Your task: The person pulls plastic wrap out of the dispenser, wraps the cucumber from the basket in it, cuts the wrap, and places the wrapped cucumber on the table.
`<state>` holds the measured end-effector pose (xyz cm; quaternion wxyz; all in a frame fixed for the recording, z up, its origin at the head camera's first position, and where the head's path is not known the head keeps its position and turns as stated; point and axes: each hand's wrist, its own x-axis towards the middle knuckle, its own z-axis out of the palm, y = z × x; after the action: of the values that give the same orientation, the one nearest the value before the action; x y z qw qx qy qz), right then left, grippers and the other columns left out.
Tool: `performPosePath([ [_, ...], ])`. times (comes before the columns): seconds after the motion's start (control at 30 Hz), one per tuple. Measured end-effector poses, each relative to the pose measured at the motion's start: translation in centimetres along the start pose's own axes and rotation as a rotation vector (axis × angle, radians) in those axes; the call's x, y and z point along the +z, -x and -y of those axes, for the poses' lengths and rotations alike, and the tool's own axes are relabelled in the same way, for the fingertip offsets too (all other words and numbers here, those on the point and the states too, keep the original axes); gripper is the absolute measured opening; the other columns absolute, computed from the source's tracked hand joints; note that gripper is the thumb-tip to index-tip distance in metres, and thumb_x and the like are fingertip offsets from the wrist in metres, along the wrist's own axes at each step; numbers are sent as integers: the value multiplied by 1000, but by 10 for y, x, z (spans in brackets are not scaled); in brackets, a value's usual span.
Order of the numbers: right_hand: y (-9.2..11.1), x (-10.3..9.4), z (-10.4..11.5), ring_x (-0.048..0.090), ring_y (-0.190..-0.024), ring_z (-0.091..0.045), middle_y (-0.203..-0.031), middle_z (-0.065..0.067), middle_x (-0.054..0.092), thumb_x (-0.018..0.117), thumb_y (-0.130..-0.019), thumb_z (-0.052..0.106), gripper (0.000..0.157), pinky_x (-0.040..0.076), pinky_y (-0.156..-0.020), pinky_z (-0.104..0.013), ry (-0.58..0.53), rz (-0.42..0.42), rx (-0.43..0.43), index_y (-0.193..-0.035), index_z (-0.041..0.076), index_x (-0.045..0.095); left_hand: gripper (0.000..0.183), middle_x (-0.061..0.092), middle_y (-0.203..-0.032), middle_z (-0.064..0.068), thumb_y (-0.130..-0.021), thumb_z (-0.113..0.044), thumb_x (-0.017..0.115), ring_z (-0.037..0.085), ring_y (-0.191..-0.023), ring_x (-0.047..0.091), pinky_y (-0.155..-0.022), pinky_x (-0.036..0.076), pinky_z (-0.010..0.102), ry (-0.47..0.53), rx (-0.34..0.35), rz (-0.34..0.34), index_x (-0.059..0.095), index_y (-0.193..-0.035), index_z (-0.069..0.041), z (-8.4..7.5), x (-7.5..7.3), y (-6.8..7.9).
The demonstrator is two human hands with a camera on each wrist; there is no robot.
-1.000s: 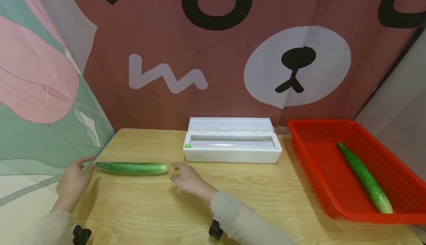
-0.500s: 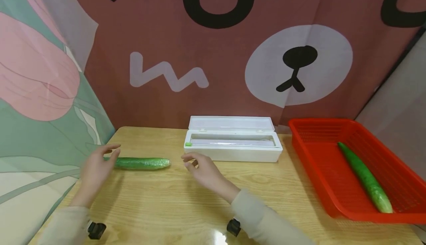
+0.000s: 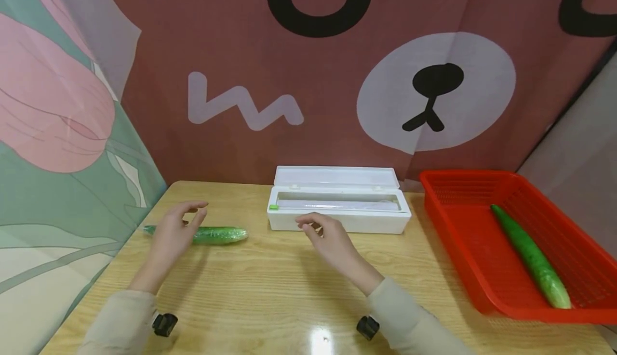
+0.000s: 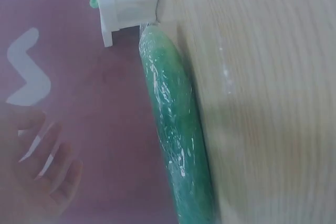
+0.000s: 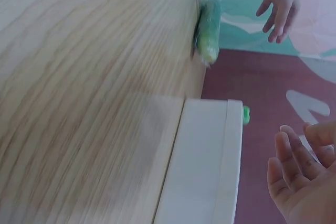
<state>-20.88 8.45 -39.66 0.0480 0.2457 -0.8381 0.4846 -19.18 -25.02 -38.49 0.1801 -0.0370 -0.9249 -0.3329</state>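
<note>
A cucumber (image 3: 220,235) in shiny clear film lies on the left of the wooden table; the left wrist view shows the film's wrinkles on the cucumber (image 4: 176,124). My left hand (image 3: 174,232) hovers above it with loosely bent fingers and nothing in them, hiding part of its length. In front of the white cling film box (image 3: 339,222) floats my right hand (image 3: 335,240), also holding nothing, its fingers relaxed. The box's lid (image 3: 337,177) stands raised, and a roll of film (image 3: 337,205) shows inside. A small green slider (image 3: 273,207) sits at the box's left end.
At the right stands a red plastic basket (image 3: 463,258) with one cucumber (image 3: 532,258) inside. Behind the table (image 3: 270,296) hangs a brown cloth (image 3: 231,151) with a bear print.
Both hands have moved right, away from the ends of the wrapped cucumber. My left hand has passed over the cucumber, and my right has reached the box's front. The cucumber stays on the table.
</note>
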Motion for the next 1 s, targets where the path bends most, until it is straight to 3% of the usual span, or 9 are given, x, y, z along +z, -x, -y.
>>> performPosePath([
  [0.23, 9, -22, -12, 62, -90, -14, -103, 0, 72, 60, -99, 8, 20, 50, -74, -32, 7, -76, 36, -115, 13, 71, 29, 62, -124, 18, -102, -20, 58, 36, -112, 56, -85, 49, 53, 7, 66, 27, 65, -125, -4, -6, 14, -5],
  [0.53, 17, -37, -35, 63, -87, -18, -98, -6, 73, 61, -98, 4, 17, 50, -74, -35, 7, -186, 60, -111, 6, 72, 27, 64, -121, 15, -100, -20, 61, 33, -111, 57, -86, 50, 49, 1, 71, 76, 67, -123, -7, -9, 36, -5],
  [0.77, 23, -50, -49, 64, -82, -20, -94, -7, 73, 63, -96, 2, 13, 49, -71, -29, 32, -276, 58, -106, 5, 72, 27, 64, -123, 13, -100, -20, 62, 33, -112, 58, -87, 50, 49, 13, 79, 98, 67, -124, -9, -19, 49, -8],
  [1.0, 31, -64, -63, 63, -79, -20, -94, -7, 73, 62, -96, 0, 15, 48, -68, -26, 58, -350, 111, -105, 5, 72, 25, 66, -119, 12, -98, -19, 65, 33, -108, 60, -84, 51, 48, 45, 112, 88, 69, -120, -8, -30, 63, -16],
])
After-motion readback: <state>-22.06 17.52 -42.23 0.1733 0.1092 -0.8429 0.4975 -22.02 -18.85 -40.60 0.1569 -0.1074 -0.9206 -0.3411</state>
